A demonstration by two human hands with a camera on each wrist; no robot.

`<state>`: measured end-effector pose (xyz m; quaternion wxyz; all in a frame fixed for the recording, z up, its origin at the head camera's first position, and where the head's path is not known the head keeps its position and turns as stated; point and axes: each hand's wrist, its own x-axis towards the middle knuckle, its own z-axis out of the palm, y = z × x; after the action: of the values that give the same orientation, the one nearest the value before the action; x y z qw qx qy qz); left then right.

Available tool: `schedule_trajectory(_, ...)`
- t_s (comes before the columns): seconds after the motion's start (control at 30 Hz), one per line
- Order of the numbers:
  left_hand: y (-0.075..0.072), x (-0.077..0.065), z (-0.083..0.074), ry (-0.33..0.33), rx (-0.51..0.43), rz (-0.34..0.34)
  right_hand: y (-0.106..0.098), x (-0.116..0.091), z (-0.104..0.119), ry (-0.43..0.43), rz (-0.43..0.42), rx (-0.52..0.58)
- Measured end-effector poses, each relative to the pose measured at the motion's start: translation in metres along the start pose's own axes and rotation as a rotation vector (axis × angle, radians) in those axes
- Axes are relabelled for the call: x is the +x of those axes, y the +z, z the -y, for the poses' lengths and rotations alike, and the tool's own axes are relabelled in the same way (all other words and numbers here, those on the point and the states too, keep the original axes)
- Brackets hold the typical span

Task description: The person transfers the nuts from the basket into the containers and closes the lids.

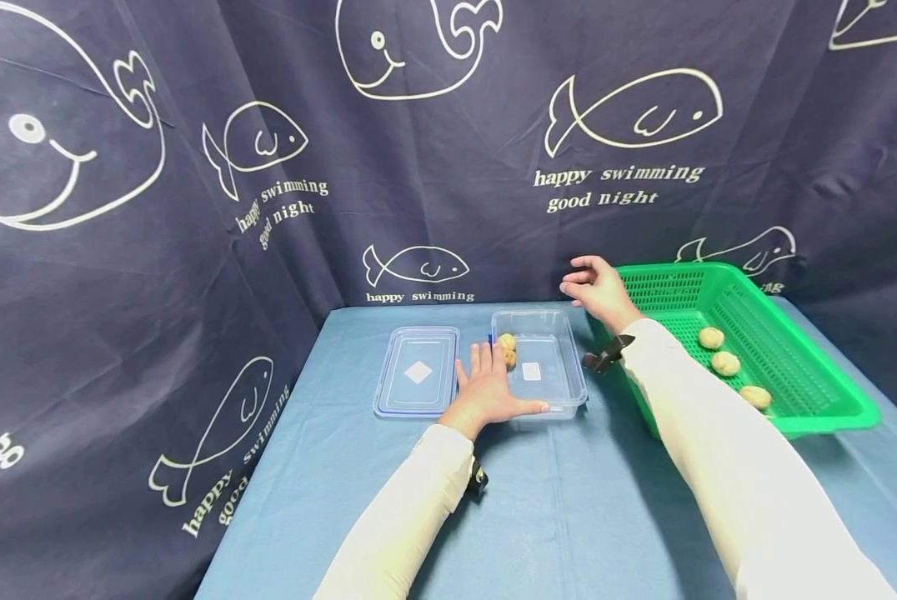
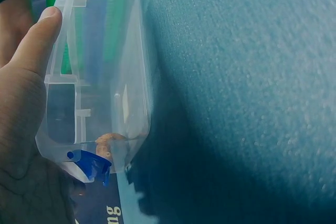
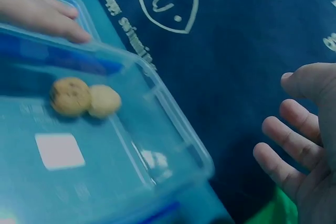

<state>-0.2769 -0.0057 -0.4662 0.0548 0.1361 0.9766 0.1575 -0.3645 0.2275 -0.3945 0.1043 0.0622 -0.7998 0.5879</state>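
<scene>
A clear plastic food container [image 1: 557, 375] stands lidless on the table with two walnuts [image 3: 71, 97] side by side at its left wall. My left hand [image 1: 484, 396] rests at the container's near left corner, fingers straight and spread, thumb [image 2: 39, 40] along the near rim. Raised between the container and a green basket [image 1: 801, 350], my right hand [image 1: 598, 292] has loosely bent fingers and holds nothing; in the right wrist view, its fingertips [image 3: 270, 124] are apart. Three walnuts [image 1: 724, 363] lie in a row inside the basket.
To the left of the container, a clear lid [image 1: 418, 371] with a blue seal lies flat on the blue tablecloth [image 1: 538, 517]. Dark curtains [image 1: 448, 183] with white fish drawings hang behind the table and on its left. A blue clip [image 2: 92, 165] juts from the container's side.
</scene>
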Motion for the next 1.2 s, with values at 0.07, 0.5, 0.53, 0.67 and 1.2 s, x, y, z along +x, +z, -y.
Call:
schedule_trajectory(0.07, 0.000, 0.000, 0.001, 0.000, 0.010, -0.004, -0.012, -0.002, -0.002, -0.009, -0.014, -0.014)
schedule_trajectory(0.5, 0.004, 0.002, 0.003, 0.010, 0.015, -0.022, -0.087, -0.016, -0.033, -0.042, -0.146, 0.014)
schedule_trajectory(0.53, 0.003, 0.002, 0.003, 0.012, 0.016, -0.021, -0.092, -0.017, -0.036, -0.036, -0.153, 0.027)
schedule_trajectory(0.67, 0.003, 0.001, 0.002, 0.010, 0.018, -0.023, -0.109, -0.023, -0.043, -0.016, -0.185, 0.044)
schedule_trajectory(1.2, 0.002, -0.001, 0.002, 0.013, 0.006, -0.031, -0.154, -0.044, -0.062, 0.077, -0.241, 0.171)
